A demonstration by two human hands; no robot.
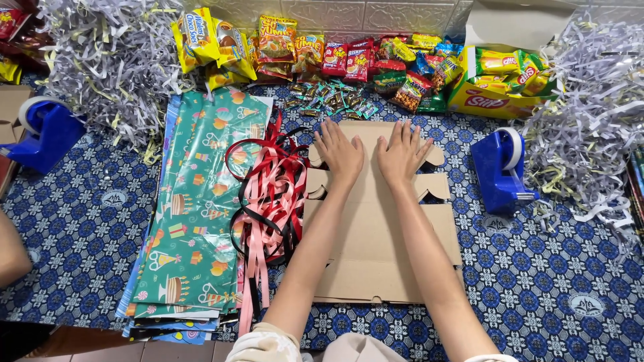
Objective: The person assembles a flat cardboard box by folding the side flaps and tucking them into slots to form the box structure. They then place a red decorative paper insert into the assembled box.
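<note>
A flat, unfolded brown cardboard box blank [376,241] lies on the blue patterned floor covering in front of me. My left hand [340,153] rests palm down on its far part, fingers spread. My right hand [402,153] lies flat beside it, also palm down with fingers apart. Neither hand holds anything. Just left of the cardboard is a tangle of pink, red and black ribbons [268,201].
Green patterned wrapping paper sheets [194,214] are stacked at left. Blue tape dispensers sit at left [43,134] and right [502,169]. Snack packets [349,57] line the far wall, beside a yellow carton [500,84]. Shredded paper piles at far left [111,57] and right [590,114].
</note>
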